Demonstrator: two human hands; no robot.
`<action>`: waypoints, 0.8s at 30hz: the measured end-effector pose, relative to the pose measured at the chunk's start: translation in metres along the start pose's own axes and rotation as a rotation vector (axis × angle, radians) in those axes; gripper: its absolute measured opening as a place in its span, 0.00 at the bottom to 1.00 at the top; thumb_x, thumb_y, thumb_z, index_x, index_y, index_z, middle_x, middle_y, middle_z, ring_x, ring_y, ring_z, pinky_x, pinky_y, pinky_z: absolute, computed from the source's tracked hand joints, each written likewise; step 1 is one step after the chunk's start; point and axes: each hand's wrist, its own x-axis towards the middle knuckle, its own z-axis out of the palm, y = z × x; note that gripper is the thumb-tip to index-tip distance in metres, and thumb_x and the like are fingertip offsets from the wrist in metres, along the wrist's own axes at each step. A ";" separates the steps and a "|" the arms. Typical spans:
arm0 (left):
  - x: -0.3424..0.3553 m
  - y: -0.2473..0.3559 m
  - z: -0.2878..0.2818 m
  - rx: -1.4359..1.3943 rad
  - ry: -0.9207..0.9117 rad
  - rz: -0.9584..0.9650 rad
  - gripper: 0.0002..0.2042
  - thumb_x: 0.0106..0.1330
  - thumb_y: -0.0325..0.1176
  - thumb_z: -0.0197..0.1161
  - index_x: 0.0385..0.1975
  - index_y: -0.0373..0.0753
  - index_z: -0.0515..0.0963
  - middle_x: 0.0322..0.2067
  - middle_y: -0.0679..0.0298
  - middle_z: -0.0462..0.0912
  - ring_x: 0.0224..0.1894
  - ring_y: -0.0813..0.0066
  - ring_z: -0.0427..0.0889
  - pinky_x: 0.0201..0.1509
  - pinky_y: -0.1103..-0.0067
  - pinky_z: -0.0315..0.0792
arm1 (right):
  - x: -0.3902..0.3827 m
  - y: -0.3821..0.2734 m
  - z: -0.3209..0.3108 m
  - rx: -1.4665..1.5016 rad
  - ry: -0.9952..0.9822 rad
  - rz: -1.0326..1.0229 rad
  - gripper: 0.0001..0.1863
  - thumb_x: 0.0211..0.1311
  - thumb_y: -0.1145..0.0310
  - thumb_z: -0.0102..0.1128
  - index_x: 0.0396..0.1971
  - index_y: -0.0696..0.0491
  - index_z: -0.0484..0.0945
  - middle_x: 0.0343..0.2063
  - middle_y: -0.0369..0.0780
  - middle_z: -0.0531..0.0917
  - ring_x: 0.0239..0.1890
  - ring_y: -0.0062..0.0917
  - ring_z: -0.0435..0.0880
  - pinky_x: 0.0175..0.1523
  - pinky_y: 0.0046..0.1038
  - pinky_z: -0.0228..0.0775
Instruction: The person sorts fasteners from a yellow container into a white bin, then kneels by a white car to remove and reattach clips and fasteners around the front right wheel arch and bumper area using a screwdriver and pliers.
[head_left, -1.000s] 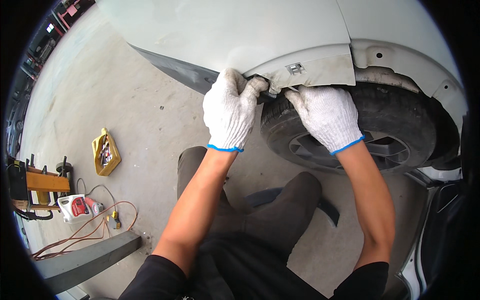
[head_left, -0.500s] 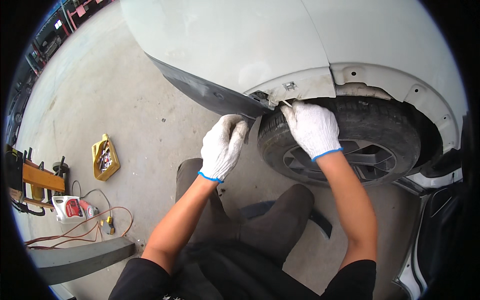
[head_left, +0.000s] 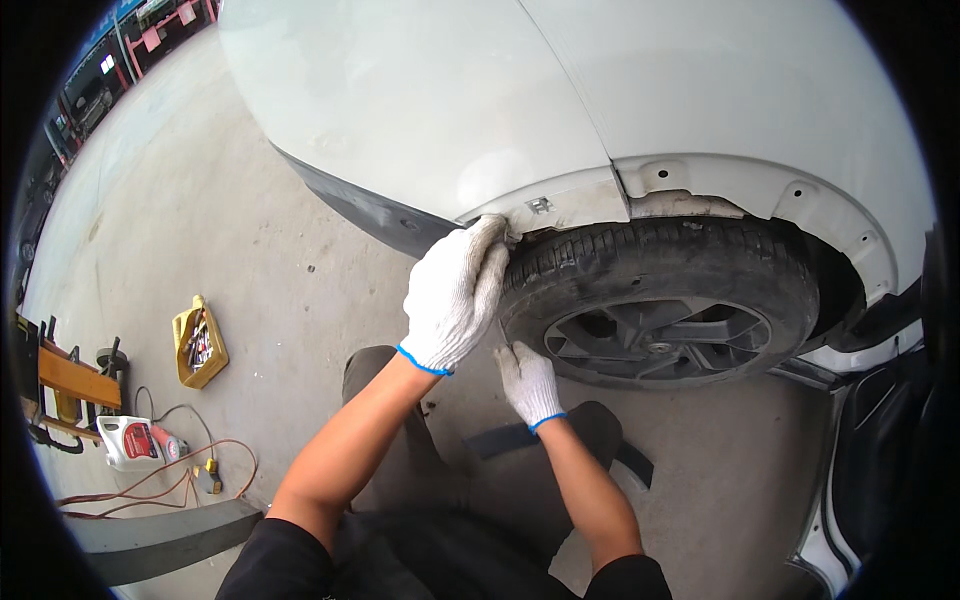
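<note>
Right hand (head_left: pixel 528 382) dropped nearward; your left hand (head_left: pixel 452 300) rose to the bumper flange (head_left: pixel 575 203). Fingers bunched, pinch unclear. Likely flange handling; next needs steady left support.

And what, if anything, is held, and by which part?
The left hand is at the bumper edge; whether it grips, or the right hand holds anything, can't be told.

ribbed knit gloves (head_left: pixel 450 295), matt rubber tyre (head_left: pixel 640 278), smooth painted bodywork (head_left: pixel 400 110) (faintly glossy).
</note>
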 end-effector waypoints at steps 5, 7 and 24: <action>0.010 0.011 0.007 -0.047 0.031 0.031 0.12 0.64 0.25 0.62 0.48 0.33 0.79 0.35 0.51 0.84 0.37 0.54 0.83 0.44 0.69 0.77 | -0.002 -0.023 -0.021 0.233 0.110 0.043 0.14 0.71 0.64 0.53 0.31 0.61 0.78 0.18 0.47 0.78 0.20 0.30 0.80 0.29 0.33 0.69; 0.009 0.015 0.011 -0.098 0.046 -0.016 0.13 0.67 0.26 0.61 0.50 0.31 0.78 0.38 0.51 0.84 0.39 0.58 0.84 0.46 0.71 0.77 | 0.003 -0.046 -0.042 0.271 0.148 -0.060 0.15 0.72 0.65 0.52 0.30 0.60 0.76 0.16 0.42 0.75 0.17 0.21 0.74 0.25 0.30 0.66; 0.023 0.034 0.013 -0.397 0.024 -0.328 0.12 0.67 0.30 0.63 0.47 0.32 0.80 0.36 0.58 0.86 0.37 0.73 0.83 0.44 0.78 0.76 | 0.011 -0.054 -0.060 0.386 0.129 -0.077 0.16 0.74 0.62 0.52 0.28 0.57 0.76 0.16 0.34 0.74 0.18 0.14 0.69 0.24 0.23 0.62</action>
